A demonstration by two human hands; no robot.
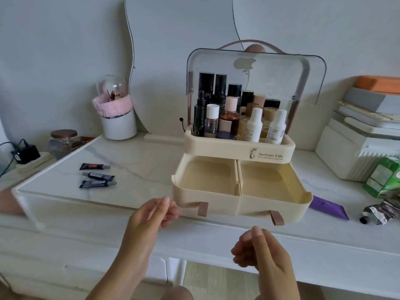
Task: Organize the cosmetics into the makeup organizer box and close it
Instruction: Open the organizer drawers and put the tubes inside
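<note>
Soft even daylight, wide-angle edge distortion.

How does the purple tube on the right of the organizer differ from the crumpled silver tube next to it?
The flat purple plastic tube looks smooth and full in shape, while the crumpled silver metal tube is creased and squeezed. The purple tube is partly hidden behind the cream plastic organizer box; the silver tube lies fully in view, its black cap toward the table edge. Both lie flat on the white table, outside the box.
</note>
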